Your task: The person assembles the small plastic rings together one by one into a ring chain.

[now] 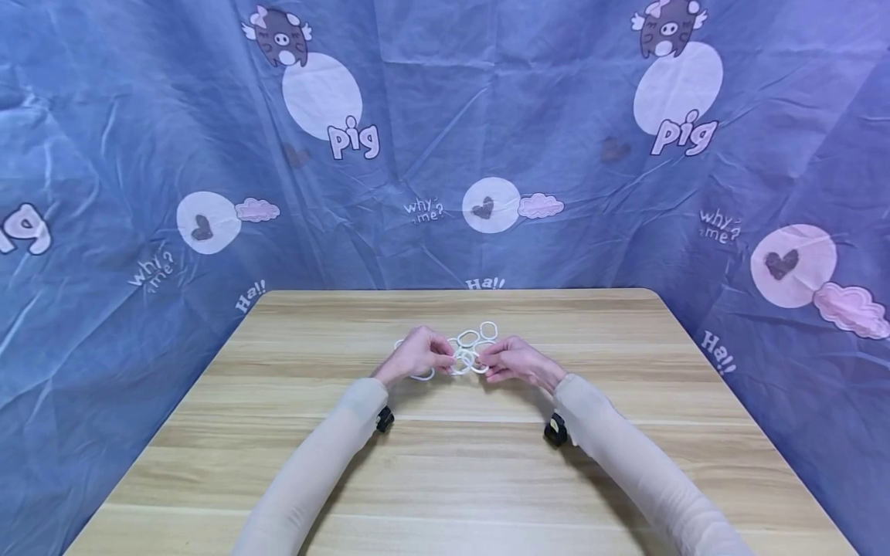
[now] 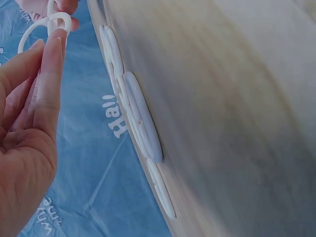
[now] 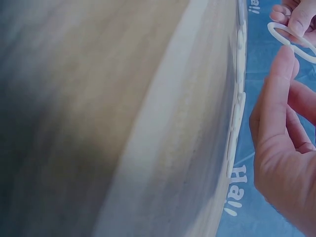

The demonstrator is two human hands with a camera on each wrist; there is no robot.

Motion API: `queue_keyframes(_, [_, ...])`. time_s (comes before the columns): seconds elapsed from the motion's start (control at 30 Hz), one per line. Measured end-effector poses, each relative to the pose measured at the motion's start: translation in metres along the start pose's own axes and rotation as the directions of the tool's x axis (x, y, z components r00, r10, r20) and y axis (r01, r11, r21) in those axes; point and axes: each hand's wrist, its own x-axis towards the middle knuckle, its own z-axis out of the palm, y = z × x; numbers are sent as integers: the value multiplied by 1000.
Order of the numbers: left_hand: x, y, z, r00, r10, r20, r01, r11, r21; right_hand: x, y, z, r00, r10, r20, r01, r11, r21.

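Note:
Over the far middle of the table, both hands meet around two thin white rings that overlap. My left hand [image 1: 426, 354] pinches the left ring [image 1: 459, 374] between thumb and fingertips. Opposite it, my right hand [image 1: 516, 361] pinches the other ring [image 1: 480, 371] at its right side. Seen from the left wrist, a white loop [image 2: 28, 33] arches from the fingertips, above the tabletop. The right wrist view shows an open white loop [image 3: 273, 30] running between the two hands' fingertips. Fingers hide part of both rings.
Just behind the hands, more white oval rings lie flat, among them one oval [image 1: 469, 331] and a farther one [image 1: 489, 323]. Another ring [image 1: 422, 379] shows partly under the left wrist. The wooden table [image 1: 459, 486] ends at a blue printed cloth [image 1: 431, 255].

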Motion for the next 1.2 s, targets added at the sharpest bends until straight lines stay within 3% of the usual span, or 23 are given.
queue_keyframes(0.33, [1, 4, 2, 1000, -7, 9, 7, 1000, 24, -1, 0, -3, 999, 7, 38, -6, 1000, -29])
queue_keyframes(0.83, [1, 2, 2, 998, 32, 48, -37, 994, 101, -2, 1, -6, 1000, 11, 5, -11, 1000, -16])
queue_keyframes(1.2, [3, 1, 5, 997, 3, 76, -8, 998, 63, -1, 0, 0, 998, 14, 62, -12, 1000, -27])
